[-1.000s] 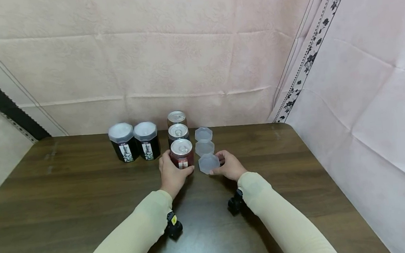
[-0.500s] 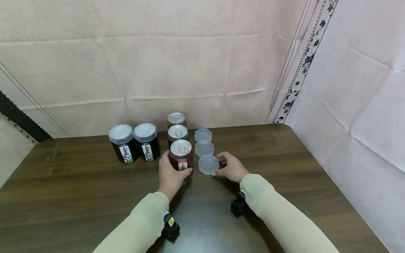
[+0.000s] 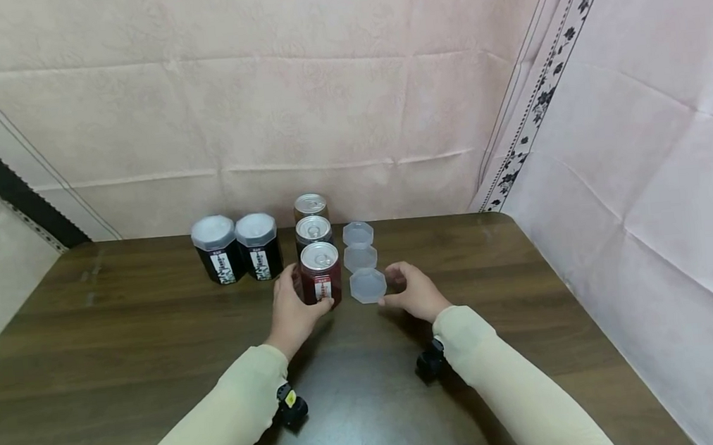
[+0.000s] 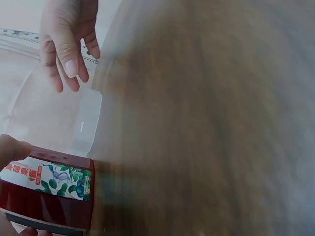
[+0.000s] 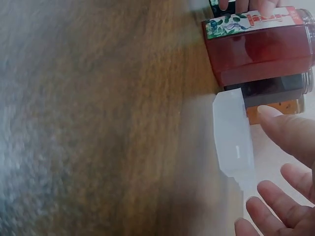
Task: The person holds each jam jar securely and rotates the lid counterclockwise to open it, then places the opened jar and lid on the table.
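Note:
A dark red jar with a metal pull-tab top (image 3: 321,275) stands upright at the front of a row of three. My left hand (image 3: 293,313) lies around its near left side, thumb before the label and fingers along the left; whether they touch it is hard to tell. In the left wrist view the thumb overlaps the label's edge. Right of the jar, the front translucent lid (image 3: 368,286) lies beside two more lids (image 3: 360,258) in a line. My right hand (image 3: 415,291) is just right of the front lid, fingers loosely bent and apart from it in the right wrist view.
Behind the red jar stand a dark jar (image 3: 313,232) and an amber one (image 3: 310,205). Two black jars with translucent lids (image 3: 258,246) stand to the left. All are on a brown wooden table (image 3: 154,381), with pale cloth walls (image 3: 347,110) behind and at the sides.
My left hand has drawn slightly back and left along the red jar. The right hand has let go of the front lid and moved a little right. Jars and lids stay in place.

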Motion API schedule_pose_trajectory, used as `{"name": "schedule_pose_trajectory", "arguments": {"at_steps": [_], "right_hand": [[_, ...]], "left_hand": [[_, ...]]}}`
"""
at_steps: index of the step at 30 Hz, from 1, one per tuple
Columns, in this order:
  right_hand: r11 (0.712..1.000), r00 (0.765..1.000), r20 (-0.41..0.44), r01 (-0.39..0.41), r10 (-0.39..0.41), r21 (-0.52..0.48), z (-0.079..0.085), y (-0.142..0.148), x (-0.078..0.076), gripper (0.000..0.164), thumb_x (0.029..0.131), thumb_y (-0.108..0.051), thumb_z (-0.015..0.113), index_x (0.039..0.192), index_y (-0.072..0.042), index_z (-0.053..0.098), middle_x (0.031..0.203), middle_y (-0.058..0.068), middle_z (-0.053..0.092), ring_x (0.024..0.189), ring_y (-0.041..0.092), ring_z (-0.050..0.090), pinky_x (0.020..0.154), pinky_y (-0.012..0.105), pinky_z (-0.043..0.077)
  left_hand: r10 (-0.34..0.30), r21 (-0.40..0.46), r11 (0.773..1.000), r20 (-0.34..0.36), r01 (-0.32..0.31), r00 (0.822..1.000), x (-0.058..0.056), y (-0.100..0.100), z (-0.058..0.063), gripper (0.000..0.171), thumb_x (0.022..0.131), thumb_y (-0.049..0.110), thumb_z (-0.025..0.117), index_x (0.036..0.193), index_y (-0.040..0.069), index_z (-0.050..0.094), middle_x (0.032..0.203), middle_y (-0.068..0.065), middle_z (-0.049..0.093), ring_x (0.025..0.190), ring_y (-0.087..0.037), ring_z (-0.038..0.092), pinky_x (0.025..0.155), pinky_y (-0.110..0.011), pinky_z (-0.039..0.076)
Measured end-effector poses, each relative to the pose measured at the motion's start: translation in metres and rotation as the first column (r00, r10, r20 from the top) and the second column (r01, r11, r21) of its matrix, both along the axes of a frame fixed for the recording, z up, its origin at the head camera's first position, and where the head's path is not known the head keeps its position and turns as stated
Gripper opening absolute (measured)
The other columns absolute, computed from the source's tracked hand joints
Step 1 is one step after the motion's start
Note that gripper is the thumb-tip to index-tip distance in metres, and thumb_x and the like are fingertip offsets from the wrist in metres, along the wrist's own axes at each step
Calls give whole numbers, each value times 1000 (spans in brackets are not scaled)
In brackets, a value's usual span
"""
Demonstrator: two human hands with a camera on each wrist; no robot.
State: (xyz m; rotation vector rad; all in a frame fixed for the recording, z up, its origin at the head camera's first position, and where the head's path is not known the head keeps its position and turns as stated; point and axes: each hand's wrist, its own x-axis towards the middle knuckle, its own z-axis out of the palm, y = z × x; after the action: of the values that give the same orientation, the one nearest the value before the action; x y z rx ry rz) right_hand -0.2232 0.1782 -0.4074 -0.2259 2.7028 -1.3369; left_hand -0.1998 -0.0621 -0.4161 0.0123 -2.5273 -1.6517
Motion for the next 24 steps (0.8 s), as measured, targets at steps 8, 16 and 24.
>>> {"name": "schedule_pose_trajectory", "arguments": {"at_steps": [8,16,24], "right_hand": [[1000,1000,-17,-16,16,-8,5,-3,3,63,82,-15,77,137,-6,46,140,13,48,129,33,45,107,48,37],[1000,999,-47,-7,8,25,8,1,10,69,81,-19,78,140,-6,44,142,14,47,132,33,42,109,51,34],[998,997,-80,-3,8,56,14,4,15,71,83,-29,76,142,-8,42,143,15,45,133,32,40,109,51,33]], "left_hand": [[-17,-70,997,-27,15,1000,11,-18,4,91,77,15,80,148,4,24,146,-21,32,135,-36,34,109,-52,33],[-32,-137,990,-53,25,998,25,-39,10,90,79,16,78,149,3,23,146,-23,30,135,-38,34,109,-53,33],[-32,-218,976,-79,14,996,26,-52,10,86,81,18,76,149,1,25,150,-24,25,136,-39,31,109,-55,31]]}}
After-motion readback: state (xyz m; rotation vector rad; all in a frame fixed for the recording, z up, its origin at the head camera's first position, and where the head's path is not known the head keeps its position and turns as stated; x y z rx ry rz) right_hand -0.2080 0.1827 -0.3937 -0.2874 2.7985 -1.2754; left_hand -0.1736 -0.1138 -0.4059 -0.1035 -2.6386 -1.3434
